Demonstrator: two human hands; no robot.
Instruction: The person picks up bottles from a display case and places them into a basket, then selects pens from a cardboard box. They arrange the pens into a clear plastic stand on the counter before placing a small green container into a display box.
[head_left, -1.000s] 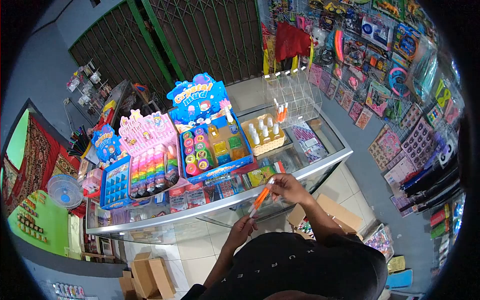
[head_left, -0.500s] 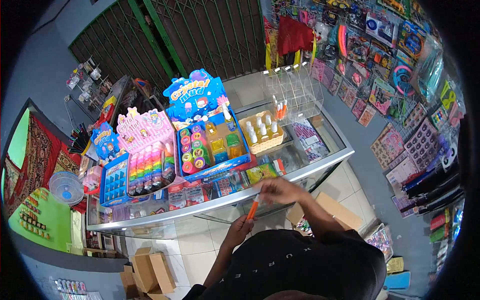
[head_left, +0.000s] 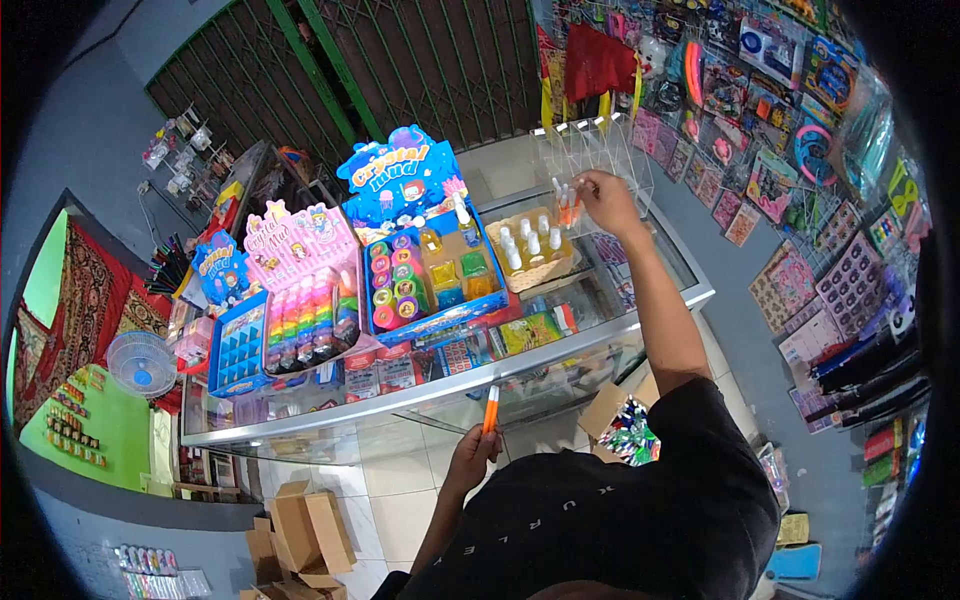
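Observation:
In my left hand (head_left: 470, 460), closed in front of my body, are upright orange pens (head_left: 492, 410) with white tips. My right hand (head_left: 608, 203) reaches across the counter to the clear acrylic rack (head_left: 545, 152). Its fingers are pinched at the top of an orange pen beside a few other orange pens (head_left: 566, 208) standing in the rack's near-left corner. Just left of that hand, a woven basket (head_left: 535, 273) holds several white-capped bottles (head_left: 532, 242).
The glass display counter (head_left: 440, 393) carries a blue Crystal Mud box (head_left: 440, 322), a pink display box (head_left: 310, 245) and a blue divided tray (head_left: 238, 350). On the floor stand a carton (head_left: 603, 408) of pens (head_left: 632, 432) and opened cardboard boxes (head_left: 297, 535). Packaged toys (head_left: 765, 190) hang at right.
My right hand has moved from near the pens in my left hand, forward and right over the counter to the acrylic rack. My left hand still holds pens.

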